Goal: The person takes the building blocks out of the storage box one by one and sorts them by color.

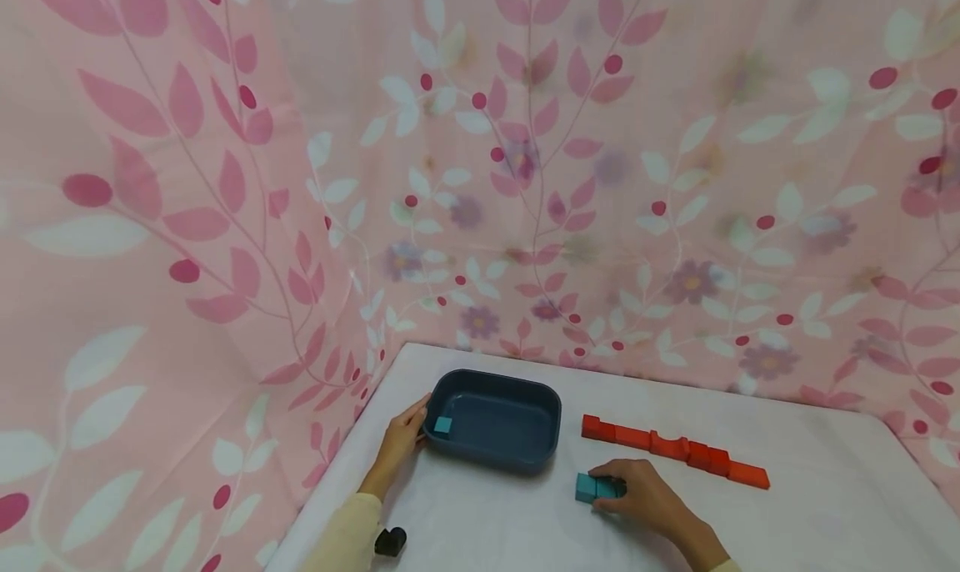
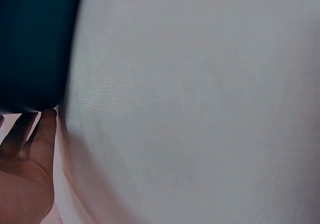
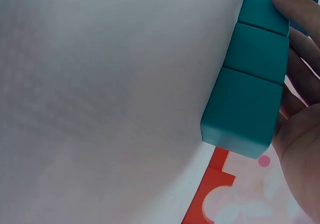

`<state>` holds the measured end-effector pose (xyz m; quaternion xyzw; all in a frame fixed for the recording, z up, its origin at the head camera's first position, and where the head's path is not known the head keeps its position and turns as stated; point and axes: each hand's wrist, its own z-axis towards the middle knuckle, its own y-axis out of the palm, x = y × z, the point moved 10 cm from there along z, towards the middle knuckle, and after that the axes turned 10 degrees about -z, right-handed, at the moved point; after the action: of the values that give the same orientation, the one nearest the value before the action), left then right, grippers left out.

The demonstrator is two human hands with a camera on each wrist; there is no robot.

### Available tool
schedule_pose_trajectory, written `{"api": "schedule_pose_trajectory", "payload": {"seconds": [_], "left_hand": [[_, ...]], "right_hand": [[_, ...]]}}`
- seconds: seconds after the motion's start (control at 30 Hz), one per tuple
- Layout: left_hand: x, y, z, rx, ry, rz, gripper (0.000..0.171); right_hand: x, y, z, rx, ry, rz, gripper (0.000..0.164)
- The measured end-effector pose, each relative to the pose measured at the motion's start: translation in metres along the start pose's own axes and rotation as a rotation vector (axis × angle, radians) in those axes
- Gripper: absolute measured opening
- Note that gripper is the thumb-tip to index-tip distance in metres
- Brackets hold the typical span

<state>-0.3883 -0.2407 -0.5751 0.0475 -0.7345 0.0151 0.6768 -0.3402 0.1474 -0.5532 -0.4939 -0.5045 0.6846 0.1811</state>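
A dark blue rectangular tray (image 1: 495, 464) holds one small teal block (image 1: 442, 426) in its left near corner. My left hand (image 1: 401, 439) touches the tray's left end from outside; in the left wrist view its extended fingers (image 2: 44, 139) meet the tray wall (image 2: 35, 58). Right of the tray, my right hand (image 1: 647, 497) grips a row of teal blocks (image 1: 587, 488), partly covered by the hand. Three of them show in the right wrist view, where the thumb (image 3: 295, 6) lies on the farthest block (image 3: 262, 8) and the other fingers go behind the row.
A line of red blocks (image 1: 633, 437), one with a curved notch, lies behind my right hand. Beside my left sleeve is a small black object (image 1: 391, 542). Floral cloth (image 1: 525, 222) hangs behind and left of the white table (image 1: 825, 464).
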Motion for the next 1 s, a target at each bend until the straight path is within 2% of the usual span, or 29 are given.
{"api": "schedule_pose_trajectory", "payload": {"seconds": [0.23,0.37,0.47,0.7,0.8,1.0], "left_hand": [[0.000,0.003,-0.001,-0.010,0.022,0.004,0.043],[0.001,0.001,0.001,0.006,0.020,0.021,0.042],[0.003,0.000,0.002,0.015,0.026,0.028,0.042],[0.007,0.002,-0.002,0.026,0.034,0.040,0.042],[0.009,0.002,-0.003,0.027,0.037,0.047,0.042],[0.009,0.003,-0.004,0.022,0.034,0.013,0.042]], "right_hand": [[0.002,0.001,-0.002,-0.004,-0.014,-0.005,0.047],[-0.010,-0.009,0.005,0.037,-0.032,0.002,0.052],[-0.031,-0.022,0.014,0.104,-0.079,-0.001,0.050],[-0.100,-0.045,0.051,0.247,-0.277,-0.025,0.045],[-0.122,-0.045,0.072,0.277,-0.327,0.010,0.045],[-0.156,-0.034,0.107,0.292,-0.382,0.085,0.044]]}}
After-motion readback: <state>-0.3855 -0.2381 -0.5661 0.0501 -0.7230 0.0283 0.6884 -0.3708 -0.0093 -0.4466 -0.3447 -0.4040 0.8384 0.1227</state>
